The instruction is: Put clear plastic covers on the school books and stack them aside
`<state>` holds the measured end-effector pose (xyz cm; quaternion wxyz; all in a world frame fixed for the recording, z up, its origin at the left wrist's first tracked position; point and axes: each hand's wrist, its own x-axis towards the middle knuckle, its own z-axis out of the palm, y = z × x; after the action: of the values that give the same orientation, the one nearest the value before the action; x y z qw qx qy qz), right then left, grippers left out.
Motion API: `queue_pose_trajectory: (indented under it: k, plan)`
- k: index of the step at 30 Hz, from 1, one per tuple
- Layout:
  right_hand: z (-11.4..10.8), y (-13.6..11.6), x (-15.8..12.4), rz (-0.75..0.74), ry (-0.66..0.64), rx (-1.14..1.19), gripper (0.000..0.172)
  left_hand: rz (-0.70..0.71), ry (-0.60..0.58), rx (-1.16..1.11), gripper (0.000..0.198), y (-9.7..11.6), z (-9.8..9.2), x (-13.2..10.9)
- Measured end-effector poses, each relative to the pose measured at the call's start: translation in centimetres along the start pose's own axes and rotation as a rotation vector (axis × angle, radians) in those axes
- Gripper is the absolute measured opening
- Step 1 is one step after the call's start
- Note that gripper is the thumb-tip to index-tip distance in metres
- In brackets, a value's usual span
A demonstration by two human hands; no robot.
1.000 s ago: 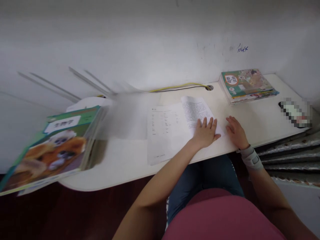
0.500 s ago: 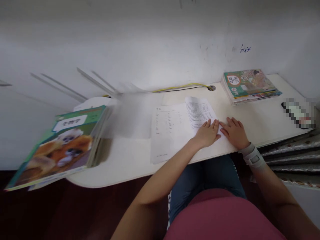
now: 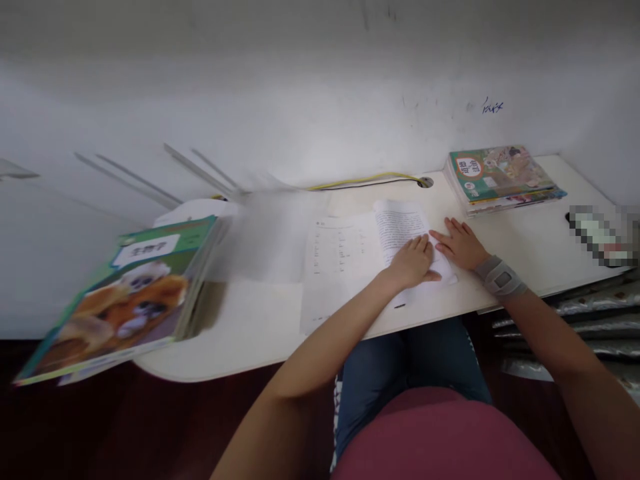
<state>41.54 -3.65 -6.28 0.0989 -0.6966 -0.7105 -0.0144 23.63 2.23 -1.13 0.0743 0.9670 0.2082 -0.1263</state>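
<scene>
A booklet [image 3: 333, 273] of printed pages lies open on the white desk. Its right-hand page [image 3: 400, 223], dense with text, curls at the top. My left hand [image 3: 413, 262] rests flat on the lower part of that page, fingers stretched out and thumb apart. At the page's right edge is my right hand [image 3: 463, 245], palm down with fingers spread. Its index finger reaches the paper close to the left fingertips. A grey band [image 3: 501, 277] wraps the right wrist. Neither hand grasps anything.
A stack of textbooks [image 3: 135, 293] with an animal-photo cover stands at the desk's left end. Another book stack [image 3: 505, 175] sits back right, near a blurred-out phone-like object [image 3: 600, 235]. A yellow cable [image 3: 360, 179] runs along the wall to a hole in the white desk [image 3: 250, 327].
My right hand has moved up and slightly left along the page edge. My left hand has shifted slightly up and left on the page, and more of the paper's lower right shows.
</scene>
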Motion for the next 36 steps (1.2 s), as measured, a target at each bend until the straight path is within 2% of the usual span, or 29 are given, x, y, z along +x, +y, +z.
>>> queue_pose_trajectory:
  k: [3,5,14,20,29,33,36]
  plan:
    - [0.0,-0.1,0.0,-0.002,-0.002,-0.028,0.044,-0.042,-0.049,0.025,0.101,-0.8,-0.2,0.8]
    - [0.1,0.0,0.1,-0.010,-0.003,-0.038,0.044,-0.020,-0.064,0.012,0.105,-1.3,-0.1,1.1]
    - [0.3,0.1,0.2,0.018,0.012,0.034,0.055,0.019,-0.053,-0.027,0.105,-1.8,0.2,1.4]
    - [0.7,1.7,0.6,0.044,0.063,0.208,0.058,-0.002,-0.026,-0.035,0.104,-2.1,0.1,2.2]
    - [1.0,1.7,0.3,0.054,0.036,0.123,0.072,0.095,0.011,-0.101,0.109,-2.3,0.8,2.7]
    - [1.1,2.0,0.5,0.028,0.056,0.140,0.074,0.129,0.075,-0.171,0.111,-1.8,0.4,3.0]
    - [1.0,2.5,0.5,0.039,0.065,0.171,0.074,0.044,0.236,-0.163,0.100,-1.7,-0.1,1.8]
